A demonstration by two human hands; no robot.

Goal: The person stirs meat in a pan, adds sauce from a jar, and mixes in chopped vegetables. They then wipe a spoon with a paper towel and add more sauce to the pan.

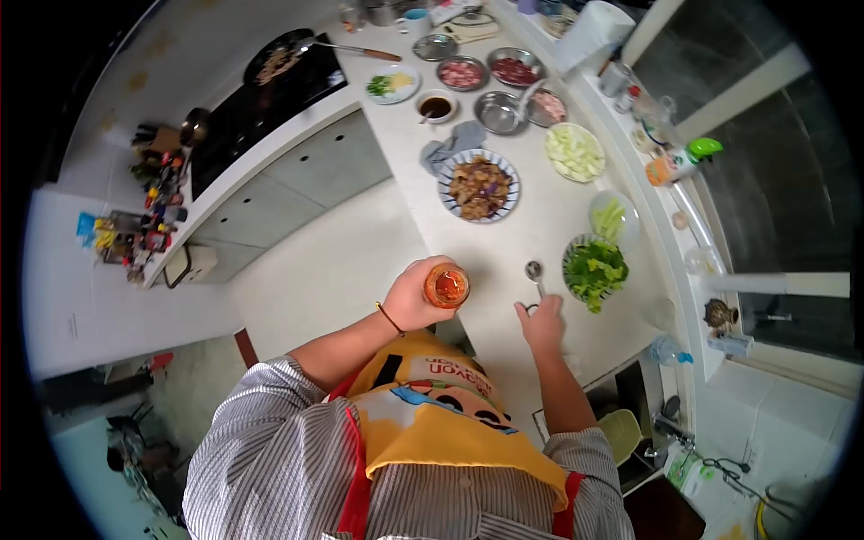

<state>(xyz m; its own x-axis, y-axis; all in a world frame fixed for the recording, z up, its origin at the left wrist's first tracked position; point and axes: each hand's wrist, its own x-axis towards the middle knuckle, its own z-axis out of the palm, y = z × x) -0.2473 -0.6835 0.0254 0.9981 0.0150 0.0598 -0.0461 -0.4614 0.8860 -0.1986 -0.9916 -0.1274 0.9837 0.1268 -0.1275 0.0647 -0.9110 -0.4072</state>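
Observation:
My left hand point(416, 299) is wrapped round an open glass jar point(447, 285) with red, chili-like sauce inside, held in front of my apron by the counter edge. Over the counter to the right, my right hand point(544, 326) has its fingers at the handle of a small metal spoon point(534, 270), which points away from me. Close to the spoon's right stands a bowl of chopped green leaves point(596, 273). Farther back, a striped plate of cooked brown and purple pieces point(480, 186) rests on the counter.
Bowls of raw meat point(462, 73), an empty metal bowl point(498, 112), dark sauce point(436, 107) and a plate of pale cut vegetables point(575, 151) stand farther back. A wok point(277, 58) sits on the stove at left. At lower right is the sink point(621, 396).

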